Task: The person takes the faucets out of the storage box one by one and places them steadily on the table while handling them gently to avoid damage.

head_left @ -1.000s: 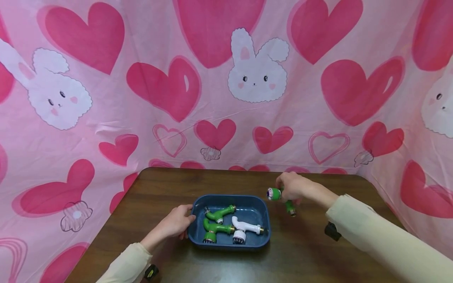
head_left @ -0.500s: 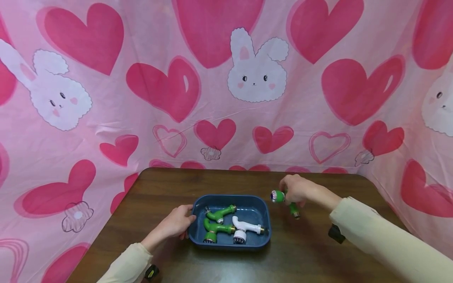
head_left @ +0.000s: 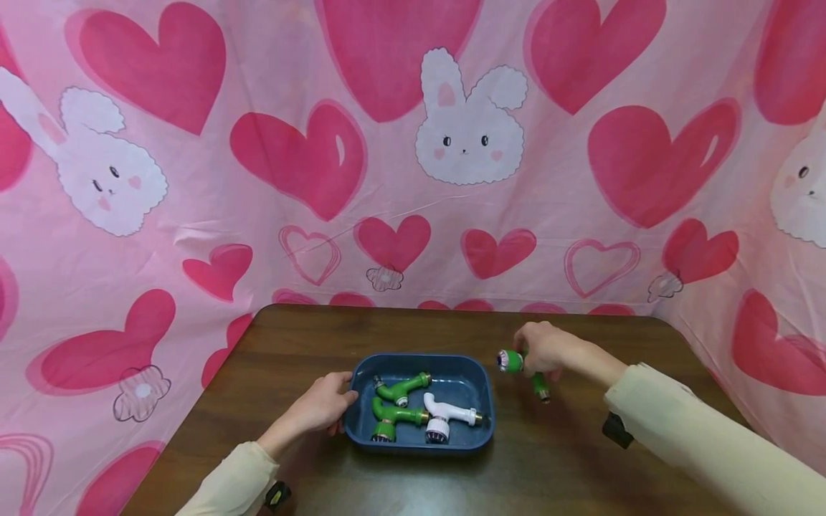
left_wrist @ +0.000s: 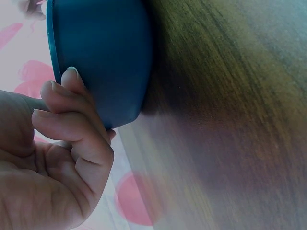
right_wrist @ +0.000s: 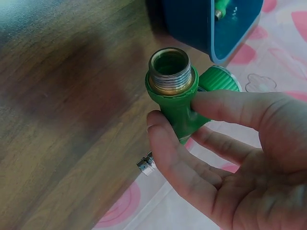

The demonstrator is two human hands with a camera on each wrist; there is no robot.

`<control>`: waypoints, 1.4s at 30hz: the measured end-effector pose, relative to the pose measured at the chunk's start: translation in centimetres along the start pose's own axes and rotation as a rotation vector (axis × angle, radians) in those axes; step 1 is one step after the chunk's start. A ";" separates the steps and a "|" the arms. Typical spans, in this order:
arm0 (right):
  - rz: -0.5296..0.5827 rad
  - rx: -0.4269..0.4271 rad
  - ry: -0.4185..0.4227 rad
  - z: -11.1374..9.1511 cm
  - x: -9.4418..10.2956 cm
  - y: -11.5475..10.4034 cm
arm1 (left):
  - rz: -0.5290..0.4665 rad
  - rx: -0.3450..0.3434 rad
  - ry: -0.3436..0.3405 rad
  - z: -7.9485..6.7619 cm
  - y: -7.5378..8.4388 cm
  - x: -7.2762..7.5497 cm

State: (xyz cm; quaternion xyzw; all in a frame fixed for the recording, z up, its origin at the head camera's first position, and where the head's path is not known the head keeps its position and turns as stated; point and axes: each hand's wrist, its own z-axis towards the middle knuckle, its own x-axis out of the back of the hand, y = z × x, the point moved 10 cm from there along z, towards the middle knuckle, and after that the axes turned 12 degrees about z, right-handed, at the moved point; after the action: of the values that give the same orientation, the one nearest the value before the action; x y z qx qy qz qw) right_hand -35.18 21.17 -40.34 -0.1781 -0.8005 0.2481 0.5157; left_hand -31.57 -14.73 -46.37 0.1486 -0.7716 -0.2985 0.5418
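My right hand grips a green faucet over the table, just right of a blue plastic bin. In the right wrist view, thumb and fingers curl round the body of the faucet; its threaded brass end faces the camera, with a ribbed green knob on one side and a metal spout tip on the other. My left hand holds the bin's left end, its thumb over the rim and fingers against the outer wall. Inside lie two green faucets and a white faucet.
The bin stands on a dark brown wooden table. A pink curtain with hearts and rabbits hangs behind the table and along both sides.
My right hand, with the green faucet in it, has shifted slightly right and toward me, away from the bin. The left hand and the bin have stayed in place.
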 end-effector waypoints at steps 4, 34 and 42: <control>0.000 -0.009 0.008 0.1 0.0 0.4 | 0.007 -0.002 0.001 0.0 0.0 0.0; 0.001 -0.014 0.002 0.3 -0.9 1.9 | 0.020 -0.005 0.001 0.3 0.0 0.1; 0.025 -0.008 -0.005 0.5 -0.8 1.9 | 0.026 -0.026 -0.007 0.4 0.2 0.2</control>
State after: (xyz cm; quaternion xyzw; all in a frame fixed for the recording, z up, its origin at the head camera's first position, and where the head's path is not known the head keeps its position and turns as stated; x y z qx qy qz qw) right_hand -35.22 22.19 -42.21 -0.1897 -0.8003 0.2517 0.5100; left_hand -31.99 -14.59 -46.21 0.1305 -0.7712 -0.3020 0.5449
